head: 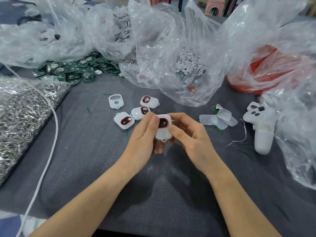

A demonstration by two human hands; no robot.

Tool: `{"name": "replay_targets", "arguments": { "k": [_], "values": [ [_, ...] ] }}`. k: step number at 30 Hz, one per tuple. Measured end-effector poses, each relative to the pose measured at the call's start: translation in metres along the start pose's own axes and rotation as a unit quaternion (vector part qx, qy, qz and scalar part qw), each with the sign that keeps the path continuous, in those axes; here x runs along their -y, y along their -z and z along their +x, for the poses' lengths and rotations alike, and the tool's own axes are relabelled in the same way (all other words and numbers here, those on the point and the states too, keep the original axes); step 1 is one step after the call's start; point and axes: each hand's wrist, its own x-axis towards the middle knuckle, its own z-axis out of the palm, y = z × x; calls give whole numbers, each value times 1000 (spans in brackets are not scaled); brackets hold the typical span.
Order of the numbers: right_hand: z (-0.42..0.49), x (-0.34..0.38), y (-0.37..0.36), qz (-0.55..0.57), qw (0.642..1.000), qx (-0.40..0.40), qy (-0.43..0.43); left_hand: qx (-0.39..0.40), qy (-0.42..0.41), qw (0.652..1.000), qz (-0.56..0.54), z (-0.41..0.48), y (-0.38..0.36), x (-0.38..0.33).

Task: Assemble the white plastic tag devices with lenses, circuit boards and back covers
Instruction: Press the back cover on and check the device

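**Desk:** Report the workpiece and its heading.

**Operator:** I see one white plastic tag device with a red-ringed dark oval lens, raised just above the cloth at mid-table. The lens face is turned up toward the camera. The long axis runs away from the person, with the lens end far and the small hanging loop near.

**Desk:** Grip?

**Operator:** Both hands hold it. The left hand lays its thumb on the tag's left edge beside the lens, fingers curled beneath. The right hand pinches the right edge, thumb on top.

**Desk:** Surface and room?

**Operator:** I note a table under dark grey cloth. Three finished white tags with red-ringed lenses lie just left of the hands. An empty white tag shell sits beyond them. A heap of green circuit boards lies far left. A clear bag of small white discs is straight ahead. Translucent covers lie right, near a white handheld controller. A pink stool shows past the far edge.

**Desk:** Edges and room to move?

**Operator:** Crumpled clear plastic bags close the far and right sides. A bag of silver metal rings bounds the left, and a white cable curves along it to the near edge. Bare cloth shows between the forearms and out to the cable.
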Motion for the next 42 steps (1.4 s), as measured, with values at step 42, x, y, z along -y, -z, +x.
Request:
{"name": "replay_targets", "arguments": {
  "k": [42],
  "values": [
    [2, -3, 2, -56, 995, -79, 25, 41, -37, 989, 138, -4, 1, 4]
  ]
}}
